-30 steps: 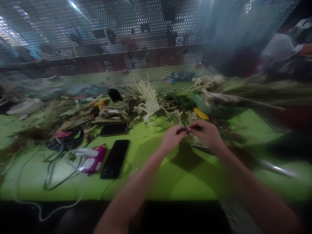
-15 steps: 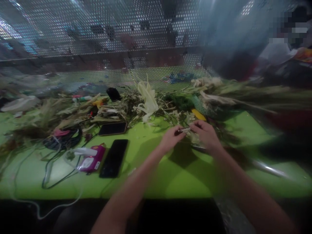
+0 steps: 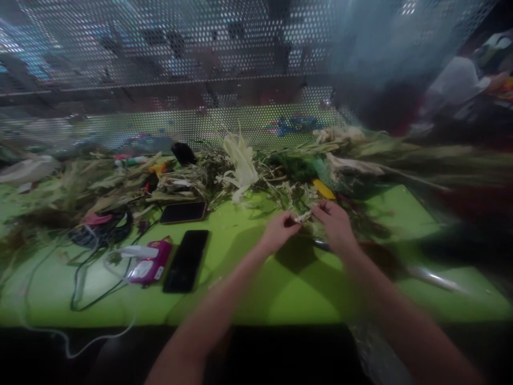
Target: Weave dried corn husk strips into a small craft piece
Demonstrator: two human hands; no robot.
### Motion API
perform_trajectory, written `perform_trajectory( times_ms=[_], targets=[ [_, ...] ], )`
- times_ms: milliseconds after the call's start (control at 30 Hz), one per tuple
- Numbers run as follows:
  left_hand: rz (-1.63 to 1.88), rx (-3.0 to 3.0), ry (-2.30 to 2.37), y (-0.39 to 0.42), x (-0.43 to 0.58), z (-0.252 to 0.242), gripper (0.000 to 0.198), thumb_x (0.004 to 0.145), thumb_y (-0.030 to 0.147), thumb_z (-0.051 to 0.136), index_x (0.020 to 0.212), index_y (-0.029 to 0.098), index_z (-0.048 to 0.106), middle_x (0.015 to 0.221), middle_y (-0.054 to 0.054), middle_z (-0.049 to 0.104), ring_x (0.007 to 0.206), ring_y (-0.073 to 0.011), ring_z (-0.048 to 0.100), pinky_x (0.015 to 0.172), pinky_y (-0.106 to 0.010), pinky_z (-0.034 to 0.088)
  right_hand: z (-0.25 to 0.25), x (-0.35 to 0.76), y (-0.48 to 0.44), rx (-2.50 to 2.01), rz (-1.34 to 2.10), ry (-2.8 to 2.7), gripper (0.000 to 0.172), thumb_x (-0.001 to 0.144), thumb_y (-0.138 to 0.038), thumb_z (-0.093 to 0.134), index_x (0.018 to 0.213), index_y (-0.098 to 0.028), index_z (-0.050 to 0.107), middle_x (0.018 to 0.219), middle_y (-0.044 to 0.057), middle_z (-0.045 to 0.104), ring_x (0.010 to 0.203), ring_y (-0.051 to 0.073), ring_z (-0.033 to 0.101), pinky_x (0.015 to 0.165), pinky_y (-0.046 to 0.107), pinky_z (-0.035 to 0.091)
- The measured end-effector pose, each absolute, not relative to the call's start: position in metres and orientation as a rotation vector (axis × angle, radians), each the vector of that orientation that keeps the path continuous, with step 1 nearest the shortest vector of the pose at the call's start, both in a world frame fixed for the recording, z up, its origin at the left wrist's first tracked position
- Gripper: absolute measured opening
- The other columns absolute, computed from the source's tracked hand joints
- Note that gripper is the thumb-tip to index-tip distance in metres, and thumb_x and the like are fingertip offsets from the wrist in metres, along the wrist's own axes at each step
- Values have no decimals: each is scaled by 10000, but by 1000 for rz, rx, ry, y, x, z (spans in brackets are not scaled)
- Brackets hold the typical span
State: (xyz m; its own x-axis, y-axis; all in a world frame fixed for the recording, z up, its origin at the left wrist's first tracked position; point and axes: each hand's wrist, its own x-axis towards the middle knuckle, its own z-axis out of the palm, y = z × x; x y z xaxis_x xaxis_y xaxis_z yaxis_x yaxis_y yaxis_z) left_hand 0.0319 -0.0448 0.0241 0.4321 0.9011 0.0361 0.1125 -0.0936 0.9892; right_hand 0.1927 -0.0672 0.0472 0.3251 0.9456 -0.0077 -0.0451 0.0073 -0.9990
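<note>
My left hand (image 3: 280, 232) and my right hand (image 3: 333, 220) meet over the green table (image 3: 248, 289), fingers pinched on the two ends of a small pale piece of plant (image 3: 304, 217). It looks like a bit of dried husk or stem; blur hides its exact kind. Just beyond the fingers lie dried plant scraps (image 3: 294, 195) and a yellow handle (image 3: 323, 189). Under my right hand shows the end of a dark, shiny tool (image 3: 321, 244), mostly covered by the hand. Farther back stands a pale corn husk (image 3: 242, 166).
Two phones (image 3: 186, 261) lie left of my arms, beside a magenta power bank (image 3: 151, 262) with cables. Dried leaves (image 3: 100, 187) heap along a perforated metal screen (image 3: 192, 125). A long metal blade (image 3: 436, 279) lies at right. Another person's white sleeve (image 3: 457, 80) shows at upper right.
My hands have drawn slightly apart, and more of the pale plant piece shows between them. The view has shifted a little.
</note>
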Motion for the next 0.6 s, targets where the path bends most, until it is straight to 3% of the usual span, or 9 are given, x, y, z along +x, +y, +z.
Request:
perform_trajectory(
  times_ms=[167,300,400,500,600],
  targets=[
    [871,1612,949,-50,36,26,129,726,222,655,747,157,545,716,23,562,709,-123,499,676,-247,386,45,195,-64,-1265,984,-913,295,647,-412,773,719,-200,581,682,-33,552,643,114,495,669,267,444],
    [711,1512,888,-45,23,42,371,732,394,719,1002,157,627,960,-45,676,845,-171,591,800,-306,457,48,202,-64,-1294,931,-1087,251,709,-405,740,751,-198,604,689,-32,554,645,116,489,640,257,419],
    [754,1430,874,-40,11,52,447,856,550,545,1046,167,679,1108,-87,683,1020,-204,599,940,-343,434,49,204,-67,-1324,877,-1179,228,751,-404,708,777,-195,621,693,-25,556,646,122,483,614,255,402],
    [712,1399,891,-37,7,52,484,856,592,524,994,164,703,1042,-78,701,984,-200,606,937,-342,428,47,204,-68,-1328,866,-1224,226,771,-409,696,803,-195,632,709,-20,565,653,123,484,611,252,396],
    [636,1474,866,-36,10,43,405,807,537,626,884,144,687,852,-44,682,823,-164,594,817,-300,436,46,203,-69,-1315,853,-1240,222,779,-413,691,810,-201,632,709,-15,570,657,130,492,616,256,405]
  ],
)
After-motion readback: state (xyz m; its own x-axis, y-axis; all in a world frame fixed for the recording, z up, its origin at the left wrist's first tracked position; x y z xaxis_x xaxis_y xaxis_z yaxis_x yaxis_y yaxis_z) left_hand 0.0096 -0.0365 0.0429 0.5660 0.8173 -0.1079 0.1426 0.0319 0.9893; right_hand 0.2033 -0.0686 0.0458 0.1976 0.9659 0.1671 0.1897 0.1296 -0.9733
